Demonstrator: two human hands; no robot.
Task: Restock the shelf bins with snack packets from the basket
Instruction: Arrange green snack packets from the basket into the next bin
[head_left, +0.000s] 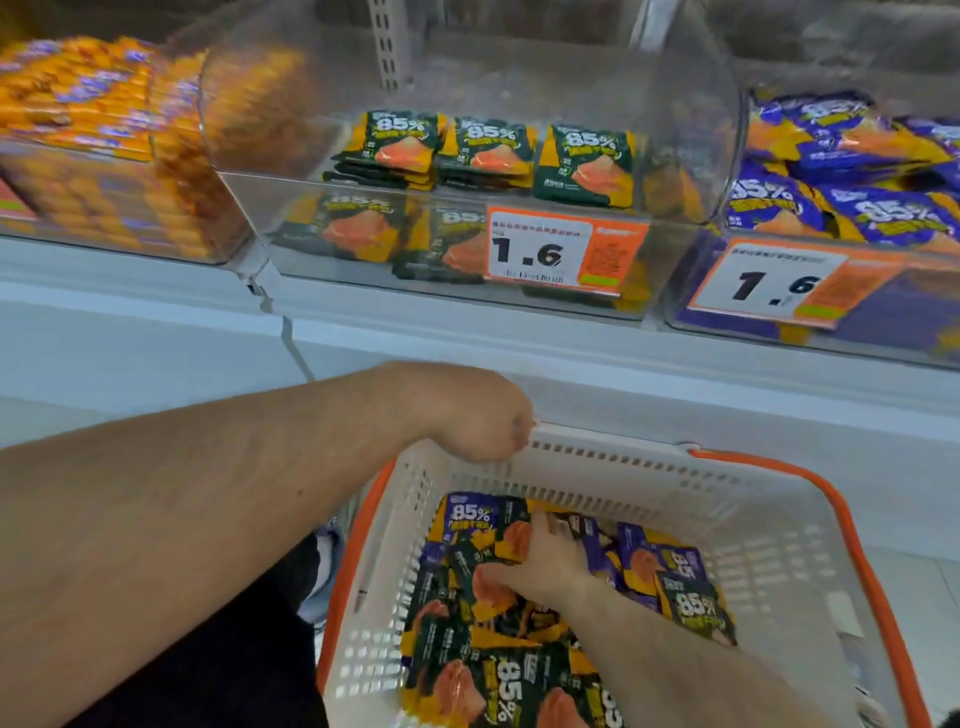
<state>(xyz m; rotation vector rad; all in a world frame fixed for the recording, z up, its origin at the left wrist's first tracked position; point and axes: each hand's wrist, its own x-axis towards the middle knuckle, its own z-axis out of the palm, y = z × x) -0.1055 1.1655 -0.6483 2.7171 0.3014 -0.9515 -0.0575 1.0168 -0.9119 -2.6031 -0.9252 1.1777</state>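
Head view: glossy flat packets (519, 670), perforated plastic basket (769, 525).

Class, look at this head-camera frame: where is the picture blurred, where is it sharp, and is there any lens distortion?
Head view: the orange packets at upper left are smeared by motion blur; the green packets in the middle bin and its price tag read fairly sharp; the shelf edge bows, showing wide-angle distortion; lighting is even, without hard shadows.
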